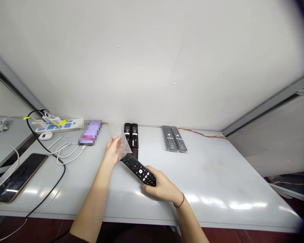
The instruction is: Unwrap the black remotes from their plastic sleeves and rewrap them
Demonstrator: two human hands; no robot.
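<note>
My left hand [113, 148] pinches a clear plastic bag [124, 145] near its upper part. In my right hand [162, 185] is a black remote control [139, 169] with white and green-marked buttons, gripped by its near end. The far end of this remote meets the mouth of the bag; how far it reaches inside I cannot tell. Just behind, two more black remotes [134, 133] lie side by side, backs up, partly hidden by the bag and my left hand. Farther right, two remotes in clear sleeves [174, 138] lie next to each other, buttons up.
On the left are a white power strip [68, 125] with plugs, a phone with a lit, blurred screen [91, 132], white cables [66, 153], a small white case [45, 136] and a dark phone [20, 175]. Thin coloured wires [202, 134] run along the wall.
</note>
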